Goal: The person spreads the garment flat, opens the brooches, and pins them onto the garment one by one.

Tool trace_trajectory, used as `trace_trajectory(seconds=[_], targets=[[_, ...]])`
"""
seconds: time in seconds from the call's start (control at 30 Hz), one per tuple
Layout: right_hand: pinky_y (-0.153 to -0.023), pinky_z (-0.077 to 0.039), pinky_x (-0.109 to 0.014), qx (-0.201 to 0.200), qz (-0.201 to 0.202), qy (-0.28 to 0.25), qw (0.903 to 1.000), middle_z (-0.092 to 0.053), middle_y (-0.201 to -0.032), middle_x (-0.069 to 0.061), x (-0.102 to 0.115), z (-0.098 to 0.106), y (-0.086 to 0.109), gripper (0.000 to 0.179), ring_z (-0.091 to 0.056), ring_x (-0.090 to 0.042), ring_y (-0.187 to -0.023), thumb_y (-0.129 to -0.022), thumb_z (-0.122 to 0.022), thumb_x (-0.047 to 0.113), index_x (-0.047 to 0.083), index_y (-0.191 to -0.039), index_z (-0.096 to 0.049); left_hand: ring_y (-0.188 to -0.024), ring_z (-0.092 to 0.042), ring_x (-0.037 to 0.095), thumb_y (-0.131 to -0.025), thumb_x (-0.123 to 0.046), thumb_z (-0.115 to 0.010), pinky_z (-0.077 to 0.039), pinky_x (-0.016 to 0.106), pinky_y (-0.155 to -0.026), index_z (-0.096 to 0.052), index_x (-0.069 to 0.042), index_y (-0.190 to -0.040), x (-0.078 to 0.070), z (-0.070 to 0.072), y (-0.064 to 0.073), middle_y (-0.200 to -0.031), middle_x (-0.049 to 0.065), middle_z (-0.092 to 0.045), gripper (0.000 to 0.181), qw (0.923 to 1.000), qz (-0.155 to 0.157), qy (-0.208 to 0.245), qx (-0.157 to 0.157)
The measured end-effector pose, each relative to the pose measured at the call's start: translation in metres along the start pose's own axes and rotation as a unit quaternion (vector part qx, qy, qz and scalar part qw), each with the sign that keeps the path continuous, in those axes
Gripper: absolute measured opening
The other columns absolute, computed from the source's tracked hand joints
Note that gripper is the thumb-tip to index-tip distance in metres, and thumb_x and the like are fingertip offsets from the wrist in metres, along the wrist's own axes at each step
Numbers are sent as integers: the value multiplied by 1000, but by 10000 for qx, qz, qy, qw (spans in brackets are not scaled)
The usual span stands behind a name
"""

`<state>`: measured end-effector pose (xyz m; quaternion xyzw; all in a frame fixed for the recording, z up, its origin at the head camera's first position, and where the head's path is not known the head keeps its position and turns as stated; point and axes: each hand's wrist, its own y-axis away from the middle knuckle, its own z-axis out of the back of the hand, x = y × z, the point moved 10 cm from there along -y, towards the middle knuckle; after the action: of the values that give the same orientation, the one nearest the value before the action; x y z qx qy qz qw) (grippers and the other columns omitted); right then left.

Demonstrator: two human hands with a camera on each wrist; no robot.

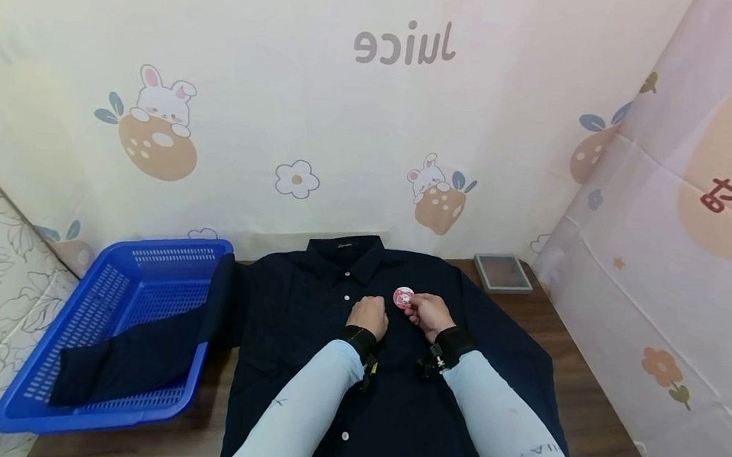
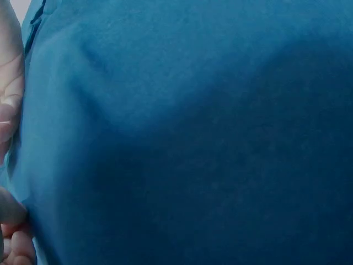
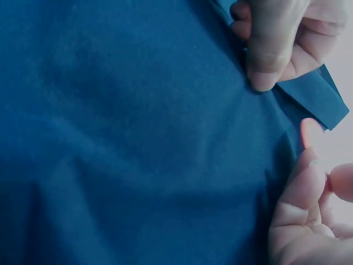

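A dark navy button-up shirt (image 1: 308,323) lies spread front up, its collar at the far side. My left hand (image 1: 369,317), fingers curled, pinches the cloth at the chest, beside the button row. In the right wrist view, the thumb (image 3: 263,77) of that hand presses on the fabric. My right hand (image 1: 430,314) holds a round red-and-white badge (image 1: 403,298) by its edge, just above the chest on the right. The badge's pink rim (image 3: 310,130) shows beyond the fingers. Only cloth and a few fingers (image 2: 16,240) appear in the left wrist view.
A blue plastic basket (image 1: 98,419) stands at the left, with one shirt sleeve (image 1: 140,358) draped into it. A small grey-framed box (image 1: 503,274) sits at the back right of the wooden table (image 1: 607,422). Printed curtains (image 1: 240,106) enclose the table.
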<state>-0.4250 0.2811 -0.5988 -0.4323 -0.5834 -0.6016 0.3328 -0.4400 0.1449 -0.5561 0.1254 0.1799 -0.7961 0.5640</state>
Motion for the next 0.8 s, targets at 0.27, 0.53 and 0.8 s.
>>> trace_trajectory(seconds=[0.27, 0.53, 0.8], targets=[[-54, -44, -17, -111, -254, -290, 9992, -59, -75, -4, -6, 3, 2, 31, -54, -7, -59, -98, -51, 8, -8, -125, -50, -69, -62, 19, -81, 0, -69, -50, 33, -62, -60, -11, -85, 5, -3, -2, -78, 4, -63, 14, 9955, 302, 879, 197], [-52, -43, -15, 4, -390, -429, 9983, -59, -77, -3, -7, -2, 3, 37, -53, -5, -58, -97, -52, 6, -5, -131, -41, -79, -67, 25, -77, 0, -67, -54, 39, -72, -74, -6, -86, 4, 7, 0, -90, 8, -71, 13, 9940, 449, 997, -68], [-50, -42, -16, -189, -395, -236, 9988, -58, -82, -5, -10, -3, 3, 30, -51, -6, -56, -95, -55, 4, -3, -124, -47, -83, -67, 26, -79, 0, -66, -53, 40, -74, -75, -6, -89, 7, 5, 0, -94, 8, -72, 15, 9909, 712, 1139, -62]])
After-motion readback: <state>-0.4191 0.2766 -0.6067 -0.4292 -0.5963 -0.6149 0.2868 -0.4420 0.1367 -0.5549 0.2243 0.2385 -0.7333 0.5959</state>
